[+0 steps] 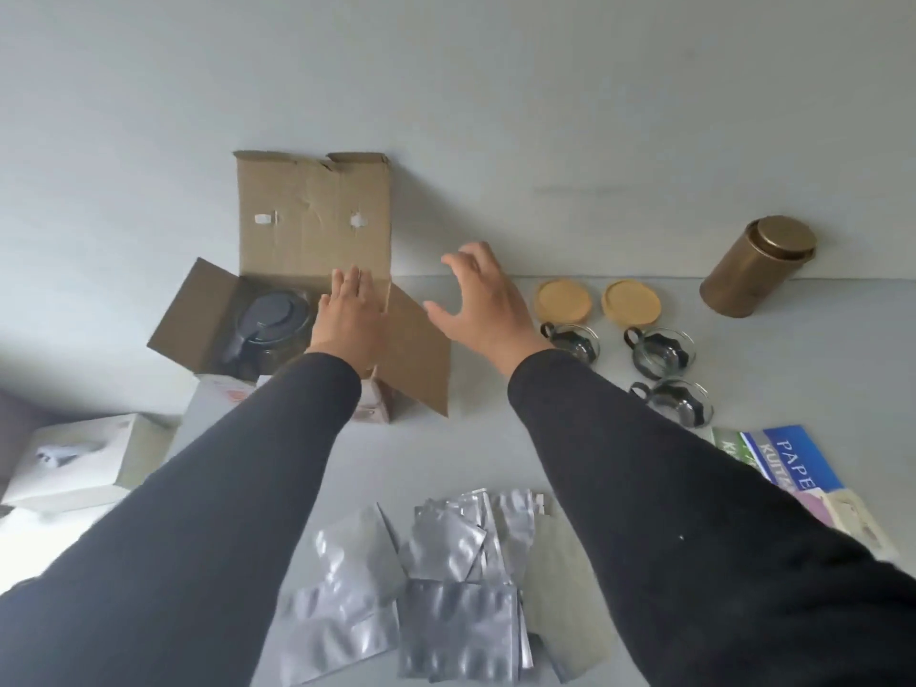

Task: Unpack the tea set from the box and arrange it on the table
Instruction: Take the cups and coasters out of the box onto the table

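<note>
**Table surface: what sits on it**

Pale grey table (pixel 495 438) butted against a wall. Landmark: open cardboard box (pixel 317 290), standing at the far edge.

- Right of box: two round wooden lids (pixel 563 301), side by side.
- Just nearer than the lids: three glass cups (pixel 659 350) with dark handles.
- Far right of box, by the wall: brass-coloured tin (pixel 756 272), lid on.
- Right and nearer than box: fanned booklets (pixel 788 463).
- Directly nearer than box: heap of silver foil pouches (pixel 436 587).
- Left and nearer than box: white carton (pixel 79 463).
</note>
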A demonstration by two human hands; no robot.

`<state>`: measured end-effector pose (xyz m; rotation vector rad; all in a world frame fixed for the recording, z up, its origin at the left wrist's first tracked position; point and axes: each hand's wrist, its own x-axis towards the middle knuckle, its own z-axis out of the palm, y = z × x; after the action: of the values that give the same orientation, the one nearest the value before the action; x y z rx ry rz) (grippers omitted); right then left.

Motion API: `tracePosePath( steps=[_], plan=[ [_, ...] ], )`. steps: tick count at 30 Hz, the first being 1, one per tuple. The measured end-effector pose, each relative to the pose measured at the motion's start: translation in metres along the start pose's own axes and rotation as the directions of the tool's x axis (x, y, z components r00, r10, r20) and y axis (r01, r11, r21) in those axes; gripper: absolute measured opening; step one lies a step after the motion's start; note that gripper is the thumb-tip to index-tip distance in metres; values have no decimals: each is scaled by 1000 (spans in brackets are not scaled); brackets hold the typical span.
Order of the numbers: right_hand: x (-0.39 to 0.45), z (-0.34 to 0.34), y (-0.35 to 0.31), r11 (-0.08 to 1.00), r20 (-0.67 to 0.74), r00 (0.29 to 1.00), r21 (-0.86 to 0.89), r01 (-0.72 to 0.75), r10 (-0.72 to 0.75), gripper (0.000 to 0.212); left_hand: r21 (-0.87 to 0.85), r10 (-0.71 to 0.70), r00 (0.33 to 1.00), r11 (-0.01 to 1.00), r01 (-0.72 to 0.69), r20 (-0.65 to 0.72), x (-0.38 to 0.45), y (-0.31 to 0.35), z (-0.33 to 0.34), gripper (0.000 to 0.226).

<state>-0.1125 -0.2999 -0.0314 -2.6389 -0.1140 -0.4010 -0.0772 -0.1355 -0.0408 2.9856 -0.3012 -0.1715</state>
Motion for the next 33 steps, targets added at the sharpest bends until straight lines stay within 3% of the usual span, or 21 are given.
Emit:
tracePosePath(
  steps=[5, 8, 11, 15, 20, 24, 28, 30, 33],
  plan=[
    [38, 54, -68, 998, 333, 943, -55, 20, 0, 59, 30, -74, 996, 997, 72, 59, 9, -92, -6, 61],
    [47, 83, -86, 953, 451, 881, -303, 0, 143, 68, 0, -45, 995, 999, 46, 92, 13, -122, -2, 65],
    [57, 104, -101, 851, 469, 822, -524, -34, 322, 69, -66, 17, 996, 998, -11, 83, 18, -141, 4, 67],
    [73, 123, -114, 733, 436, 769, -677, -61, 467, 61, -113, 12, 1000, 994, -9, 25, 16, -143, 18, 65],
    [74, 140, -118, 629, 339, 794, -774, -71, 505, 51, -110, 10, 1000, 994, -8, 15, 15, -142, 21, 65],
    [71, 135, -117, 651, 323, 814, -754, -87, 483, 48, -92, 20, 1000, 996, -19, 10, 13, -141, 23, 65],
    [73, 117, -119, 731, 334, 842, -675, -99, 423, 64, -89, 25, 999, 996, -23, 23, 16, -143, 24, 66],
    [73, 104, -119, 811, 326, 867, -568, -140, 378, 74, -98, 33, 998, 995, -28, 44, 17, -144, 22, 66],
    [67, 79, -116, 927, 194, 930, -274, -254, 312, 78, -108, 15, 998, 994, -9, 56, 15, -140, 13, 65]
  ],
)
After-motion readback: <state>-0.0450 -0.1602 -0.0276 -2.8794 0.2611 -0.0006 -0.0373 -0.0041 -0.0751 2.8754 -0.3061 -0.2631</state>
